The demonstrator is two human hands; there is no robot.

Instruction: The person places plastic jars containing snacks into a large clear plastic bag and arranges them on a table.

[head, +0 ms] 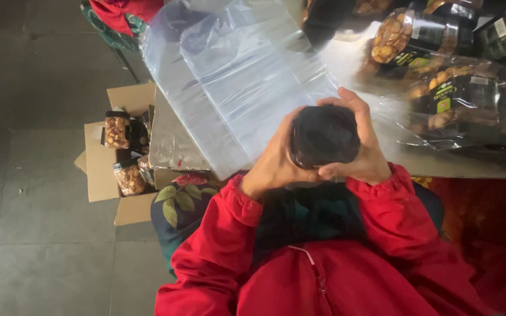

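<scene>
Head view: both hands, left hand [273,161] and right hand [363,146], grasp 1 dark-lidded jar [324,136] at the table's [174,143] near edge, beside clear plastic sleeves [247,76]; sleeving looks next, needing an opened sleeve.

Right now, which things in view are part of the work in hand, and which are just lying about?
In hand:
- dark-lidded jar, gripped by the left hand and right hand
- clear plastic sheets on the table, just behind the jar

Lying about:
- wrapped jars of snacks on the table at right
- cardboard box on the floor, holding more jars
- red cloth at top left
</scene>
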